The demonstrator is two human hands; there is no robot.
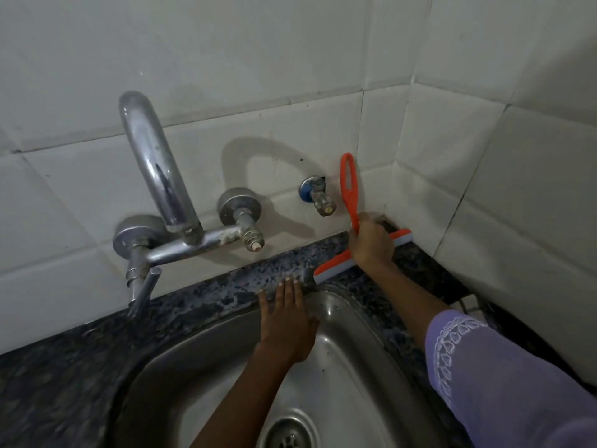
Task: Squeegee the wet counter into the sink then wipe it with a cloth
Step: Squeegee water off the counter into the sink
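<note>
Just left of frame centre, the left hand (286,321) is laid flat, fingers open, on the sink (349,350) rim at the tabletop (193,295) edge. To its right the squeegee (361,257) is gripped by the right hand (371,244) — blade on the wet tabletop, long axis running lower-left to upper-right, handle pointing up the wall. The sink lies just below the blade.

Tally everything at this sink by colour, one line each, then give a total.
Orange: 1, the squeegee gripped in the right hand
Chrome or steel: 3, the faucet, the wall valve, the sink
Dark speckled: 1, the counter under the left hand
Total: 5
</note>
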